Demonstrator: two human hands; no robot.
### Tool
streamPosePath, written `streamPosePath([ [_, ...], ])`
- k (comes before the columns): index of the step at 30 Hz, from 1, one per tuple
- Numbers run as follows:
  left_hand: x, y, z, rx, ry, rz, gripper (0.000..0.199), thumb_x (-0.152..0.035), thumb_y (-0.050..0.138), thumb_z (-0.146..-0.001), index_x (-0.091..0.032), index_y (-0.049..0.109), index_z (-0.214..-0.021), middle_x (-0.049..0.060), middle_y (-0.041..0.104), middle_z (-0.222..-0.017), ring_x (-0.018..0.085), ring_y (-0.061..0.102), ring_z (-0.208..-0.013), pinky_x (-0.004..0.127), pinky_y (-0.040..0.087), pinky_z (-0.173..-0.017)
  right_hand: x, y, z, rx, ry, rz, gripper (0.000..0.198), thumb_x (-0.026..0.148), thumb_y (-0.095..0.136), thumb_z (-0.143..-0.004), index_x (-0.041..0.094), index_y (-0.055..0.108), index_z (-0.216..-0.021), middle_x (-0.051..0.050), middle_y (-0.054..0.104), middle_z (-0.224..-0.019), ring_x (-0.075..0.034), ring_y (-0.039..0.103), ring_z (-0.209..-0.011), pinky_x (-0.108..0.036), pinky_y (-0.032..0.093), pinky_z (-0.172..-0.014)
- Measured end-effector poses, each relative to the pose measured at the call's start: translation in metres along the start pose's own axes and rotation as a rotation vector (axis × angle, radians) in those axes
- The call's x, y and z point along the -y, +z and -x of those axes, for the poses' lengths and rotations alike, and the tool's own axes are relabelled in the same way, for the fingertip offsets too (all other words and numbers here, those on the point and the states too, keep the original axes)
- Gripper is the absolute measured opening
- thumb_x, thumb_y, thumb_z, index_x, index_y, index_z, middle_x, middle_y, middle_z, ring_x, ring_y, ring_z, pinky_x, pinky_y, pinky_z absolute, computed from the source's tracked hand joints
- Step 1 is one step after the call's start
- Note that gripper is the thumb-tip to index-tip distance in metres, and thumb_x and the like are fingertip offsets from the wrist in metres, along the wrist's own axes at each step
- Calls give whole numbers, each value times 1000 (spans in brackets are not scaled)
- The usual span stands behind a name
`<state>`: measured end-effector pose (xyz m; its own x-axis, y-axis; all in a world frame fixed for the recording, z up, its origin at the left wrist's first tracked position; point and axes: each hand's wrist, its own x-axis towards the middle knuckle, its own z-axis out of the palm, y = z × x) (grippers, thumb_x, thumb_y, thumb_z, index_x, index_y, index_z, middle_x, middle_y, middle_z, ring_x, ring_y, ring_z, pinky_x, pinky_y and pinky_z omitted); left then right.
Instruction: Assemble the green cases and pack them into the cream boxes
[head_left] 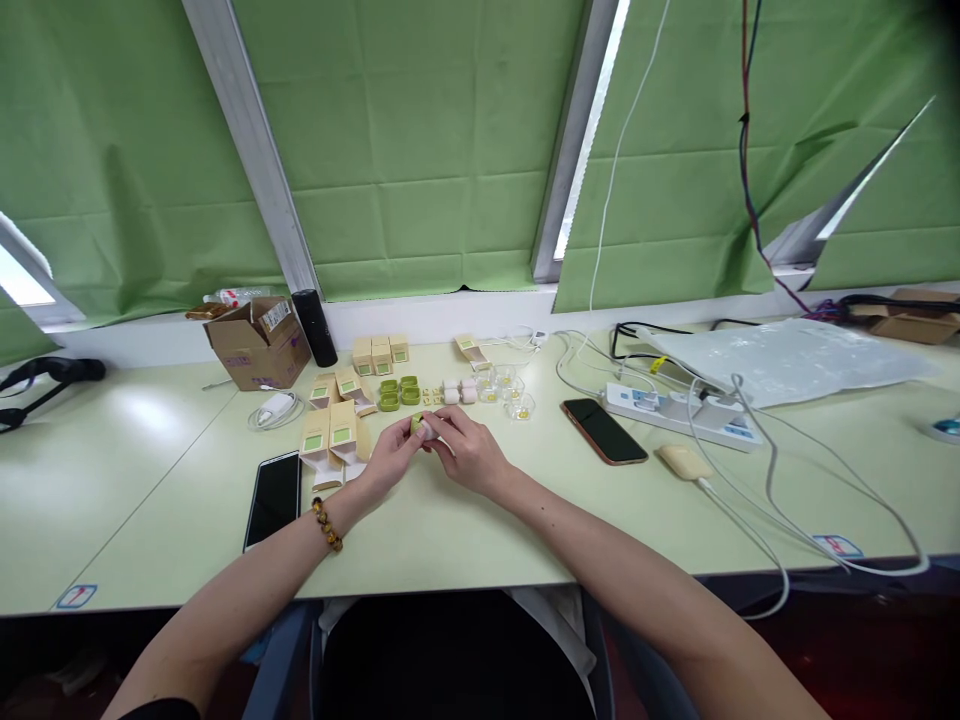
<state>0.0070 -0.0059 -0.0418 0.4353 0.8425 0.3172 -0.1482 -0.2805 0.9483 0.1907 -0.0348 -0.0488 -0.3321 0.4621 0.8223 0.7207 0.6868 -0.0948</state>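
Head view, one frame. Both forearms reach in from 6 o'clock and meet over the middle of the pale worktop [465, 540]. The left hand [386, 462] and right hand [471, 452] close on a small green piece [418, 425] held between them, just above the surface. The fingers [442, 423] of the right hand pinch it from 3 o'clock, with something whitish at the contact point; left fingers support it from 9 o'clock. Too small to tell whether the whitish bit is a separate part. A bead bracelet [327, 524] sits on the left wrist.

Judgement: the step in hand looks like fitting or seating one small part on the green piece. The next move would call for a steady two-handed pinch and fine alignment, since the piece is tiny and hidden in part by the fingertips.

Surroundings, clock positions taken from the hands:
- 9 to 10 o'clock, just beside the left hand: open tan cartons [334, 435] with green panels.
- 8 o'clock: dark phone [274, 496], face up.
- 12 o'clock, near: green cases [399, 392], white pieces [459, 392], clear trays [510, 392].
- 11 o'clock, further back: closed cartons [381, 354], black cylinder [315, 328], cardboard box [259, 343].
- 3 o'clock: second phone [604, 431], power strip [679, 408], trailing white cables [780, 480], well apart.

Obstruction: the tan cartons crowd the left hand; nothing lies between the two hands and the rows at 12 o'clock.
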Motion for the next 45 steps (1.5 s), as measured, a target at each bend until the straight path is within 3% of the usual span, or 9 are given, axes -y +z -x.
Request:
streamPosePath([
  [4, -3, 3, 0, -27, 61, -94, 46, -61, 68, -93, -18, 68, -111, 6, 70, -96, 18, 62, -79, 33, 56, -76, 3, -1, -2, -11, 14, -49, 51, 21, 53, -104, 22, 45, -155, -16, 67, -124, -27, 71, -110, -36, 67, -76],
  [9, -6, 8, 4, -74, 108, -135, 49, -61, 62, -97, -18, 67, -121, 8, 71, -102, 17, 60, -78, 30, 53, -71, 7, -1, -4, -77, -47, -68, 44, 20, 53, -105, 22, 50, -148, -17, 66, -127, -27, 70, -116, -37, 67, -81],
  [17, -1, 10, 10, -144, 151, -187, 46, -54, 61, -98, -20, 62, -129, 11, 71, -119, 21, 65, -96, 34, 55, -86, 6, 6, 2, -98, -53, -37, 39, 21, 54, -104, 20, 57, -143, -15, 70, -112, -25, 72, -98, -35, 65, -70],
  [22, -1, 10, 14, -162, 175, -246, 43, -51, 58, -100, -21, 60, -132, 10, 71, -120, 21, 65, -95, 37, 55, -90, 7, 8, 3, -121, -76, -21, 42, 19, 54, -103, 20, 57, -145, -16, 71, -110, -26, 72, -97, -35, 65, -69],
  [27, -3, 12, 15, -179, 210, -259, 39, -45, 57, -101, -21, 59, -132, 12, 68, -130, 25, 66, -112, 41, 53, -100, 9, 7, 1, -147, -101, -4, 42, 18, 54, -103, 18, 56, -145, -17, 71, -110, -26, 72, -96, -35, 65, -68],
  [32, -4, 13, 16, -196, 229, -266, 39, -44, 57, -101, -21, 59, -132, 12, 69, -128, 25, 66, -112, 41, 55, -99, 11, 6, 0, -166, -121, -20, 44, 16, 53, -103, 19, 54, -147, -16, 71, -111, -26, 72, -98, -35, 65, -69],
  [37, 0, 14, 18, -214, 224, -293, 40, -44, 55, -102, -21, 59, -134, 12, 69, -125, 22, 66, -100, 37, 56, -88, 12, 5, -2, -177, -135, 0, 44, 15, 52, -103, 18, 53, -147, -16, 71, -110, -26, 73, -97, -34, 65, -67],
  [41, 3, 14, 19, -238, 266, -291, 42, -46, 57, -102, -21, 58, -136, 13, 65, -134, 26, 65, -116, 40, 55, -99, 14, 4, -5, -218, -173, -5, 46, 13, 53, -102, 17, 51, -148, -17, 71, -108, -26, 72, -96, -34, 65, -68],
  [45, -4, 14, 19, -223, 258, -254, 46, -52, 57, -102, -20, 60, -135, 14, 66, -135, 27, 64, -120, 40, 54, -103, 13, 4, -7, -247, -182, -9, 49, 13, 56, -101, 17, 49, -150, -16, 70, -108, -26, 72, -94, -35, 65, -67],
])
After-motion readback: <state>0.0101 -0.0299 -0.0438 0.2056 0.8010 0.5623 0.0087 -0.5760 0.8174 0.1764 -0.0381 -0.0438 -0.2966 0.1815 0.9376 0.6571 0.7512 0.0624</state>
